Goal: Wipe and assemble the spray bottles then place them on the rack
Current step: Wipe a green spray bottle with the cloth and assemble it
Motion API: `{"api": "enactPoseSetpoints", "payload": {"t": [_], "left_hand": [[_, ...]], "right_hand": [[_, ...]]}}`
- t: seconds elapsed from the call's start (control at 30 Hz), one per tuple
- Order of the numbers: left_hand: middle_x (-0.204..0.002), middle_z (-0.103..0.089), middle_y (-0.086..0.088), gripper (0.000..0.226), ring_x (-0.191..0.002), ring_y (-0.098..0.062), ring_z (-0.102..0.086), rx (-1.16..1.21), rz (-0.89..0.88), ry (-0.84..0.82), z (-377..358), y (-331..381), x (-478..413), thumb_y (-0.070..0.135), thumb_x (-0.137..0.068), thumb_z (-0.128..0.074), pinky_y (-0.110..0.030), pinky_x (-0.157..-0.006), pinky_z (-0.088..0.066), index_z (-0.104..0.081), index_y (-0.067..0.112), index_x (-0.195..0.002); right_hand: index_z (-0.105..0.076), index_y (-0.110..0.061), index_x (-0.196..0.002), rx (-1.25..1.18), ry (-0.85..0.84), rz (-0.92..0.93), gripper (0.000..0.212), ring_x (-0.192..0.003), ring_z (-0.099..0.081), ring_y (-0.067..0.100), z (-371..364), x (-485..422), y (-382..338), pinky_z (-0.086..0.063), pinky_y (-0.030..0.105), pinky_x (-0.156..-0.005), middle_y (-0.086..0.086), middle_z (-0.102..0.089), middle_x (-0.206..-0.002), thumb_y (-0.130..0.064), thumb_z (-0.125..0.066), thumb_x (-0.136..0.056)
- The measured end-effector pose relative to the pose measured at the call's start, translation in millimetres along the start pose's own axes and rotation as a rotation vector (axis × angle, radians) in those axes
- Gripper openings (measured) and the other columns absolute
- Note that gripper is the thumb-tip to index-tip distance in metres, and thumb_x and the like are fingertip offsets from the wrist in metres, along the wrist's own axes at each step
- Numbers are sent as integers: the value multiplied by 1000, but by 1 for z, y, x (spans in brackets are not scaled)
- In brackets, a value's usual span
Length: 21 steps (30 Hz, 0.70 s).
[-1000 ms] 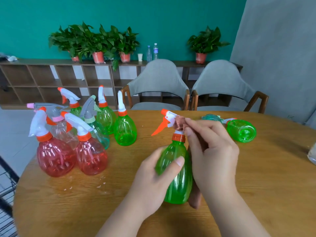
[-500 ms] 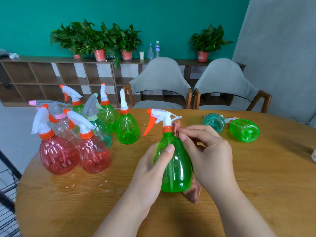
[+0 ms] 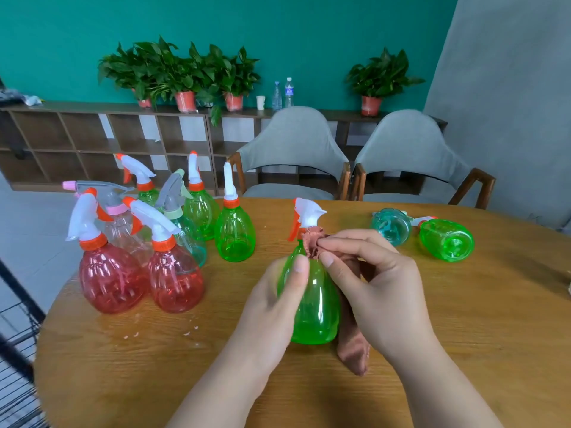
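Wooden table bears spray bottles — teal wall behind.

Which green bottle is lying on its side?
The far-right green bottle, beside the lying teal bottle; the other green ones all stand upright.

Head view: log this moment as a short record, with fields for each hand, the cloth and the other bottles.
left hand: grips body of upright translucent green plastic spray bottle
right hand: pinches bunched brown cloth against that bottle's neck
spray head: white with orange trigger, fitted
table left: group of upright spray bottles, red, green, clear, teal
table right: teal bottle and second green bottle lying on their sides on round wooden table
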<state>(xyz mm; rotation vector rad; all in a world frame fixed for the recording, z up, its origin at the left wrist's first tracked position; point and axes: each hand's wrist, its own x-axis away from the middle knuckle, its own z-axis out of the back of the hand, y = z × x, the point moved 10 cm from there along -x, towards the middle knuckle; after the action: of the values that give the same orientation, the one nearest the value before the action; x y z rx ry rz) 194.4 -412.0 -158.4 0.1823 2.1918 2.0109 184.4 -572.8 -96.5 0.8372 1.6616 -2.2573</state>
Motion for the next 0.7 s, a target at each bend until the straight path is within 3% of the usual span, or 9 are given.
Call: {"api": "enactPoseSetpoints", "payload": {"t": [0.13, 0.23, 0.3, 0.37, 0.43, 0.5, 0.6, 0.7], "left_hand": [[-123, -78, 12, 51, -115, -7, -74, -5, 12, -36, 2, -6, 0, 49, -84, -89, -39, -102, -58, -70, 40, -130], [-129, -77, -7, 51, -119, -29, -74, 132, 69, -130, -4, -14, 1, 42, -84, -84, -56, -104, -58, -73, 29, -132], [-131, -75, -13, 56, -120, -37, -73, 203, 99, -153, -6, -19, 1, 44, -87, -84, -65, -101, -57, -69, 22, -136], [-129, -74, -18, 59, -117, -41, -73, 251, 125, -110, -1, -24, -2, 46, -88, -82, -71, -95, -58, -66, 15, -136], [-126, -74, -21, 52, -116, -42, -73, 261, 140, -68, 4, -28, -5, 44, -91, -74, -70, -95, -59, -68, 13, -132], [-128, -74, -18, 41, -120, -39, -72, 240, 149, -59, 7, -31, -7, 41, -94, -72, -68, -103, -55, -73, 19, -128], [-134, -74, -9, 44, -128, -30, -69, 176, 107, -127, 2, -26, -6, 49, -96, -72, -60, -110, -53, -72, 27, -134], [-129, -76, -13, 43, -122, -33, -73, 139, 73, -186, -3, -23, -4, 43, -91, -76, -49, -102, -59, -74, 24, -130]], "right_hand": [[-85, -28, -101, 4, 17, -7, 17, -111, -73, 15, 2, -2, 5, -54, 18, -92, -9, -78, -108, -15, -84, -90], [-85, -28, -102, -139, 26, -111, 16, -106, -75, 16, 5, -2, 15, -60, 29, -93, -5, -80, -106, -16, -82, -92], [-85, -28, -104, -207, 23, -176, 15, -105, -76, 18, 5, -1, 21, -61, 40, -94, -1, -81, -106, -19, -80, -93], [-86, -26, -104, -207, 0, -180, 15, -106, -76, 19, 4, -2, 21, -61, 41, -95, -1, -81, -108, -17, -80, -93], [-86, -25, -102, -171, -26, -148, 16, -106, -75, 15, 1, -4, 16, -59, 30, -93, -3, -80, -109, -13, -81, -93], [-85, -25, -100, -134, -36, -112, 17, -106, -74, 13, 0, -4, 13, -56, 20, -91, -6, -79, -107, -10, -83, -91], [-85, -26, -101, -59, -50, -33, 18, -111, -74, 15, -2, -3, 4, -54, 16, -92, -9, -78, -107, -11, -85, -90], [-85, -27, -102, 20, -30, 27, 18, -111, -73, 15, 1, -3, -4, -54, 16, -91, -12, -78, -106, -14, -85, -90]]}}
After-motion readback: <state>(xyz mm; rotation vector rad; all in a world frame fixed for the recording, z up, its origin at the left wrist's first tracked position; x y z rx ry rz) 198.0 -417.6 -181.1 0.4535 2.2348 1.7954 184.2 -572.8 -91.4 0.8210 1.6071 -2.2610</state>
